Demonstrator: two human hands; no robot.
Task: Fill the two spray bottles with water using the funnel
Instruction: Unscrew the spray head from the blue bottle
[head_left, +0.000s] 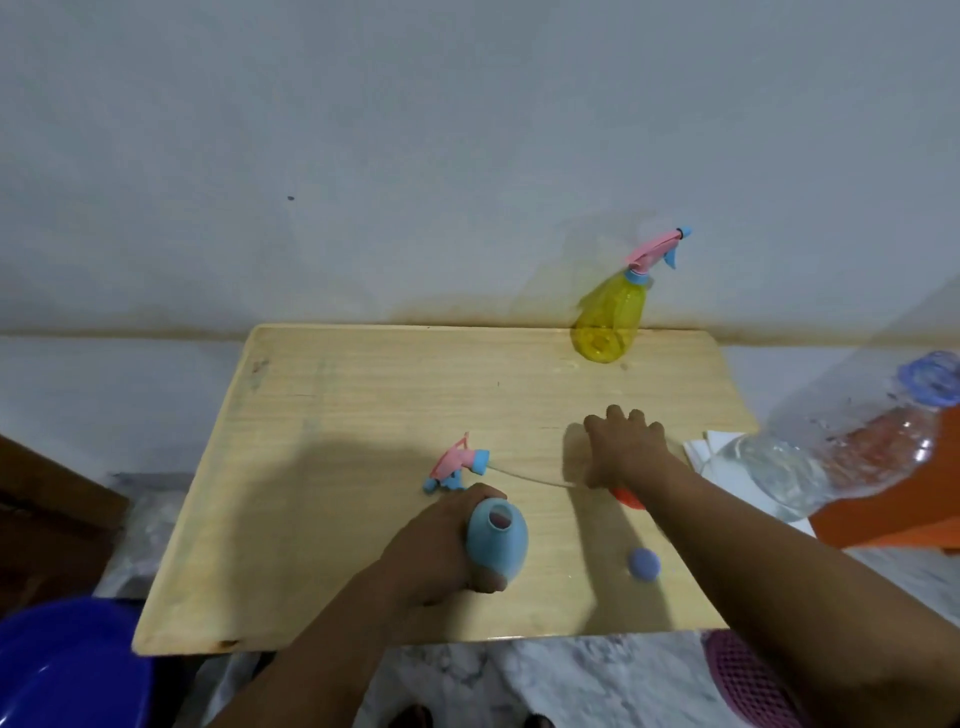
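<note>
Left hand (441, 545) grips the open blue bottle (496, 540) near the table's (337, 415) near edge; right hand (623, 447) rests curled over the orange funnel (626, 498). Yellow bottle (608, 322) stands capped, far right.

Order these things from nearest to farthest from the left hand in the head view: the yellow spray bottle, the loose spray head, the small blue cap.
From the left hand:
1. Loose spray head, just beyond the fingers.
2. Small blue cap, to its right.
3. Yellow spray bottle, far corner by the wall.
</note>
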